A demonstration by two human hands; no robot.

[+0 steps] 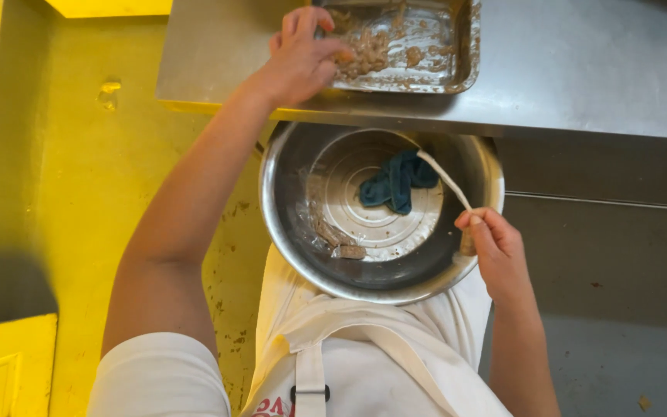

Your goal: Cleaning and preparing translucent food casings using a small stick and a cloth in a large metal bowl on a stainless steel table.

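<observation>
Left hand grips the tray edge on the worktop, fingers in brown paste. Right hand clasps a spatula over the bowl below; little paste, seemingly, lies there.

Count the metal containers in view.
2. A tray on the steel counter, left hand in it; a round bowl below the counter edge, right hand at its rim.
</observation>
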